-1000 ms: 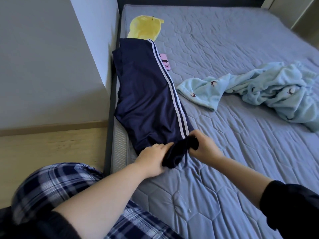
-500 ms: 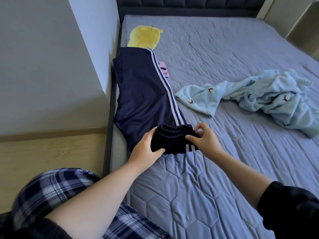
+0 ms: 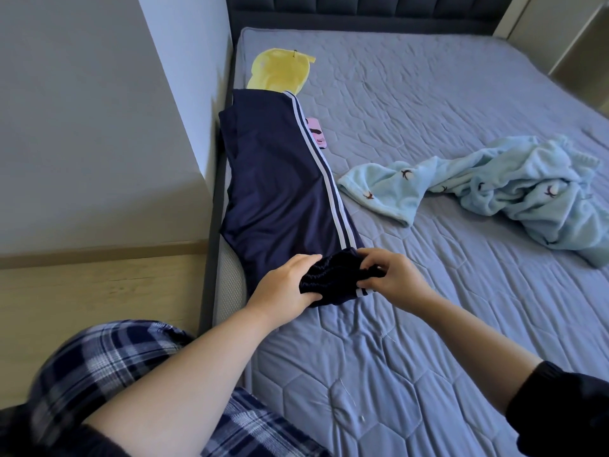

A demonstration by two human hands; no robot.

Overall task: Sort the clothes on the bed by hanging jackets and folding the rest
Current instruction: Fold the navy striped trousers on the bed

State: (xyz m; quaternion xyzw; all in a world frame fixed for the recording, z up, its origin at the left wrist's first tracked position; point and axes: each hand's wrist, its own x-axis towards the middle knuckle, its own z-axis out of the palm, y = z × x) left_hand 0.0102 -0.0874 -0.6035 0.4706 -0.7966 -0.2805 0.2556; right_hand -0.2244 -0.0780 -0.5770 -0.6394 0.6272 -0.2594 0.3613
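Head view: one bed (image 3: 445, 103) with a grey quilted mattress fills most of the frame, and its right side and near end are cut off. Four textile items lie on it. One pair of navy trousers (image 3: 280, 179) with white side stripes lies flat and lengthwise along the left edge of the mattress, with its near end gathered into a rolled bundle. One light blue fleece garment (image 3: 494, 183) with small dark motifs lies crumpled on the right half, well apart from the trousers. Its right end is cut off and its type cannot be determined. One yellow item (image 3: 280, 70) lies at the far end of the trousers and is partly covered by them. One small pink item (image 3: 317, 137) shows beside the striped edge, mostly hidden under the trousers. Neither item can be identified. Two hands are in view, both on the bundle. The left hand (image 3: 286, 285) grips its left side, fingers over the top and thumb below. The right hand (image 3: 392, 275) pinches its right side, with curled fingers and thumb closed on the fabric.
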